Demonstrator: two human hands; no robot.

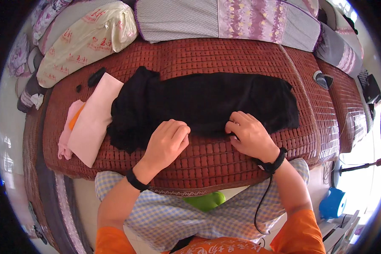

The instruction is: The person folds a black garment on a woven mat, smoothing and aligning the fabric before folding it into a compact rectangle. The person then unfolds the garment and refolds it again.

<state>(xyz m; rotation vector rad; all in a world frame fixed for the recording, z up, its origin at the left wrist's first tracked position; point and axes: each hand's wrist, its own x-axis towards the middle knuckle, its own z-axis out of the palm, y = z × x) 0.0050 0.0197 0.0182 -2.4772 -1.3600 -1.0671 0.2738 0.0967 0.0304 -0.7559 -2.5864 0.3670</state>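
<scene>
A black garment [203, 98] lies spread lengthwise across a reddish-brown tile mat [206, 158] in front of me, its fabric folded over and bunched at the left end. Its near edge is pinched by my left hand [168, 143], left of the middle; the fingertips are partly hidden. Farther right along that edge, my right hand [252, 135] grips a bit of the black cloth between thumb and fingers. Touching the garment's left end is a folded pale pink cloth [95, 117], which lies over an orange piece [76, 117] and a ruffled pink one [68, 136].
A small black item [96, 76] sits beyond the pink cloth. Along the back are a plastic-wrapped cushion [89, 44] bearing print and a grey-and-purple sofa cover [181, 20]. A glossy dark object [322, 80] lies right. A blue stool [332, 203] stands on the floor.
</scene>
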